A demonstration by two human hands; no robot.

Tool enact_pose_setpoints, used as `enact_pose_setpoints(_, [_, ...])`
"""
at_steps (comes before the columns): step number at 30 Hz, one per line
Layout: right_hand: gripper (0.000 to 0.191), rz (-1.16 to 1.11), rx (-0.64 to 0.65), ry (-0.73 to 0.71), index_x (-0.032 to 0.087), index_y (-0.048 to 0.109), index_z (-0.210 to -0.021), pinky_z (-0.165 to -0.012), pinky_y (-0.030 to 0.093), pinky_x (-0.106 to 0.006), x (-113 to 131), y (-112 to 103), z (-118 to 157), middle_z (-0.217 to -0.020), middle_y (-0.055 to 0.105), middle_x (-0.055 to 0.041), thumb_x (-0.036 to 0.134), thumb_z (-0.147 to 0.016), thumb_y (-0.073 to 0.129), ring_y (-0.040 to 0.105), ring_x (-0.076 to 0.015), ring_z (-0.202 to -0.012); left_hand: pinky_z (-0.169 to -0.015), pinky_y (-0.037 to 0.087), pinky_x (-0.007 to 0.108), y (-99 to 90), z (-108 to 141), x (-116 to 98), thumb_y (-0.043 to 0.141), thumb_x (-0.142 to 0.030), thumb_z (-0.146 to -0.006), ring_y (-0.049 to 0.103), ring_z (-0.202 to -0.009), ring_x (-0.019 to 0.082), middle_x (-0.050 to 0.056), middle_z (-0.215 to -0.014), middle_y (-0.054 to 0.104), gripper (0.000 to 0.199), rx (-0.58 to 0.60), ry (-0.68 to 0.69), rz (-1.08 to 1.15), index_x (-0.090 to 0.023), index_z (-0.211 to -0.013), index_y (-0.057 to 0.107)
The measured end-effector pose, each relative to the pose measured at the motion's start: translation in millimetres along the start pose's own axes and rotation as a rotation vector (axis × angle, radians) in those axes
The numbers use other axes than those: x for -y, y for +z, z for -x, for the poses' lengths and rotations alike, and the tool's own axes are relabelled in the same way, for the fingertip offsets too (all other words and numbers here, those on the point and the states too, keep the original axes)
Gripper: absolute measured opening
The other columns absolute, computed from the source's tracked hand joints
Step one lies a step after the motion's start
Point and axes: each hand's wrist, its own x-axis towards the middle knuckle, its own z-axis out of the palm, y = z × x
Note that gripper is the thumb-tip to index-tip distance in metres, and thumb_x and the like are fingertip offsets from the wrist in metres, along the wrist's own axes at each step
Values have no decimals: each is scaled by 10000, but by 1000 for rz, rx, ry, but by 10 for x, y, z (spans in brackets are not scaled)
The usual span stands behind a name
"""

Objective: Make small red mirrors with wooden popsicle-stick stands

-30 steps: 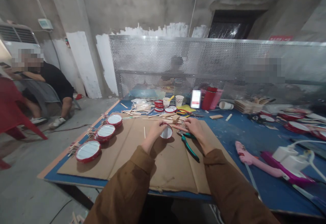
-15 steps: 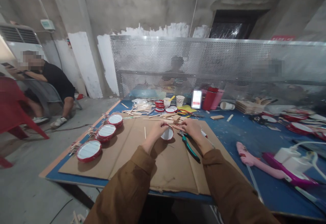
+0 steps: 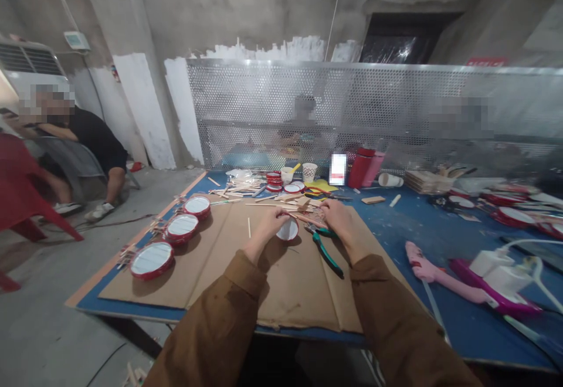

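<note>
1. Left hand (image 3: 266, 227): thumb and fingertips together, pinching the upper left rim of a small red-rimmed disc (image 3: 287, 230) with a pale face. Disc was over the middle of the cardboard (image 3: 303, 302), between the two hands.
2. Right hand (image 3: 339, 220): fingers bent in toward the thumb, at the right end of a thin wooden strip (image 3: 308, 221). Strip slanted from near the disc's top toward this hand. Could not tell whether the fingertips gripped it.
3. Green-handled pliers (image 3: 328, 253) lay open on the cardboard, right of the disc; one handle ran partly beneath the right hand.
4. Three larger red-rimmed rounds (image 3: 152, 260) sat in a slanting row at the cardboard's left side, wooden pieces at their outer edges.
5. Loose wooden sticks (image 3: 246, 189) were strewn beyond the cardboard, on the blue bench (image 3: 382, 228). Behind: two upright paper cups (image 3: 309, 172), a red bottle (image 3: 361, 167) and a tipped cup (image 3: 390, 180).
6. Right part of bench: pink glue gun (image 3: 444, 280) beside a purple power strip (image 3: 466, 272) carrying white plugs (image 3: 495, 270).
7. Perforated metal screen (image 3: 255, 99) stood behind the bench. Off to the left, a seated person (image 3: 94, 138) in dark clothing, near a red chair (image 3: 20, 184).
</note>
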Motion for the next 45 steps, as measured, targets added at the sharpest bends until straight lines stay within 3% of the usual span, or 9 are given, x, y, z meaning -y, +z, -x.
enact_pose_setpoints(7, [182,-42,46,45,200,735,-803,-578,336,-230,-178,-61,51,-812,721,-45,173,-724,573,623,-171,-745,-592,400,240,10,15,0,529,-167,-740,536,-634,139,13,-676,612,115,9,2,13,-141,-733,642])
enact_pose_setpoints(11, [201,-52,12,93,215,733,-866,-636,367,-230,-169,-37,25,-912,720,-58,194,-751,570,631,-186,-849,-598,390,229,-1,16,9,532,-188,-752,540,-662,136,12,-701,618,120,10,16,-10,-138,-753,642])
enact_pose_setpoints(14, [262,-49,-58,216,204,713,-980,-704,404,-266,-232,-68,-13,-1037,693,-107,247,-821,509,621,-228,-954,-610,392,234,-8,19,-2,522,-168,-745,540,-670,140,16,-717,626,128,6,4,-23,-140,-764,645])
enact_pose_setpoints(17, [311,-53,-101,361,200,688,-1064,-713,435,-305,-364,-127,-26,-1092,670,-141,276,-851,476,629,-257,-961,-601,390,248,-3,14,2,512,-158,-742,534,-661,148,27,-709,621,137,18,-15,-8,-140,-770,645])
enact_pose_setpoints(21, [275,-57,-74,456,217,704,-1035,-730,466,-325,-511,-146,0,-1058,683,-144,263,-839,517,653,-261,-927,-611,396,269,7,2,35,520,-165,-740,525,-652,155,35,-694,615,130,-5,-17,-4,-140,-755,647])
enact_pose_setpoints(28, [237,-52,-28,467,257,700,-1017,-854,478,-342,-529,-42,-29,-1092,683,-89,283,-859,525,632,-238,-1043,-611,403,259,0,4,29,518,-167,-747,535,-651,148,36,-708,625,152,27,-47,3,-114,-783,656])
enact_pose_setpoints(34, [302,-34,51,548,137,704,-997,-772,520,-384,-679,-22,-84,-1033,682,-215,352,-823,582,662,-311,-988,-596,398,231,-1,20,-2,507,-139,-747,543,-665,137,24,-706,627,142,45,-46,5,-119,-766,647])
enact_pose_setpoints(39, [404,-57,99,517,125,703,-1005,-742,526,-364,-715,-8,-98,-1018,687,-224,447,-772,632,672,-325,-964,-582,395,222,4,52,-67,508,-143,-738,545,-661,137,20,-702,619,155,60,-73,-7,-112,-795,649])
enact_pose_setpoints(45, [535,-77,90,484,107,693,-1060,-730,521,-358,-674,-21,-105,-1032,678,-249,556,-805,552,671,-326,-965,-604,419,234,5,57,-65,513,-143,-720,560,-672,149,24,-701,633,152,60,-66,6,-118,-781,651])
